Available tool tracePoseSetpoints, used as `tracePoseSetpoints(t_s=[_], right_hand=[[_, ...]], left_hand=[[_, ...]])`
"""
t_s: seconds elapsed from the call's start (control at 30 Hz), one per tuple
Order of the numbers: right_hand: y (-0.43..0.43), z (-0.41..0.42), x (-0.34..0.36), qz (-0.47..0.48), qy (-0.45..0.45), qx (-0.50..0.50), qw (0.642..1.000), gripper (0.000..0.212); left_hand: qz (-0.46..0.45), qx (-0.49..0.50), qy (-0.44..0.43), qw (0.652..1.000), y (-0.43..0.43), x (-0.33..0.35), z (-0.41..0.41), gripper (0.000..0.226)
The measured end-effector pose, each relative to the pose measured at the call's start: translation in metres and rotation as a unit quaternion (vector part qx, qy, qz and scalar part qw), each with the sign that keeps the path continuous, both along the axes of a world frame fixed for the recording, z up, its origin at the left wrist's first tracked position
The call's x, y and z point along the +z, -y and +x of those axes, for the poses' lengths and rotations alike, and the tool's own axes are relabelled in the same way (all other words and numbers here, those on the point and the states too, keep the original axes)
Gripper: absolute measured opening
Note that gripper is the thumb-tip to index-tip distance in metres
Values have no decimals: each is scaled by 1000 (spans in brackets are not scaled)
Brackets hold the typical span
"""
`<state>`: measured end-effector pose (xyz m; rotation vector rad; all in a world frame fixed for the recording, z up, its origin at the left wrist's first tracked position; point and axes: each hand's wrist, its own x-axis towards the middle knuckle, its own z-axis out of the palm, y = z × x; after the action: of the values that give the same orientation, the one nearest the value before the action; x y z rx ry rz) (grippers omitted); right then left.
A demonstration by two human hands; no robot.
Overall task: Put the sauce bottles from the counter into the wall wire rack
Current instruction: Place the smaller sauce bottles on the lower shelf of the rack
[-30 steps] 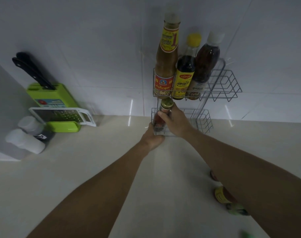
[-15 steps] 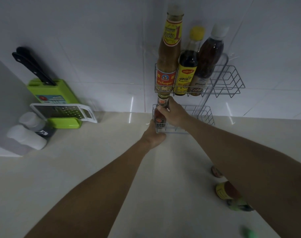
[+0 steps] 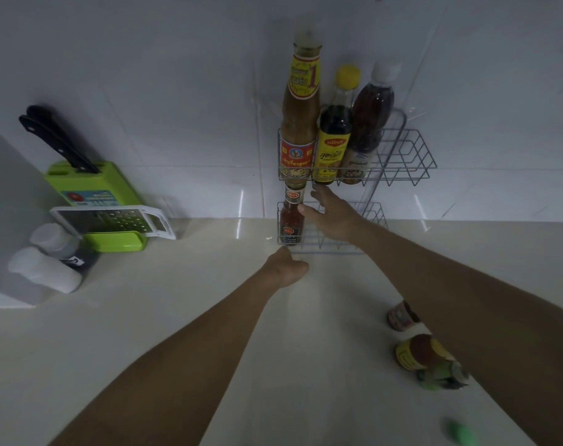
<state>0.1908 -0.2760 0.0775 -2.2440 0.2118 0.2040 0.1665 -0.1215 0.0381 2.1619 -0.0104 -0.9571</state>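
A two-tier wall wire rack hangs on the white tiles. Its upper shelf holds a tall brown sauce bottle, a dark yellow-capped bottle and a dark white-capped bottle. A small red sauce bottle stands upright at the left end of the lower shelf. My right hand is just right of it, fingers spread, fingertips near its neck. My left hand is curled below the lower shelf's front left corner, holding nothing. Two jars lie on the counter, partly hidden by my right arm.
A green knife block with black-handled knives stands at the left wall, a white grater resting on it. Two white-capped shakers lie beside it. A green object sits at the lower right of the cream counter.
My right hand set the small red bottle down into the lower shelf and let go, its fingers spreading. My left hand slipped off the shelf's corner to just below it.
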Motion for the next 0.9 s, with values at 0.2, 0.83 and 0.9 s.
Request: tracePoseSetpoints(t_s=[0.2,0.83,0.9], right_hand=[[41,-52,25,-55,27,-35,997,69],[114,-211,31,-295,-15,-29,955,41],[114,-211,35,-285,5,-30,958,39]], left_hand=[[-60,-120,-6,991,40,-3,-42,72],[-171,-269,123,940,154,-16,-122,40],[-190,-245,146,939,147,-13,-122,33]])
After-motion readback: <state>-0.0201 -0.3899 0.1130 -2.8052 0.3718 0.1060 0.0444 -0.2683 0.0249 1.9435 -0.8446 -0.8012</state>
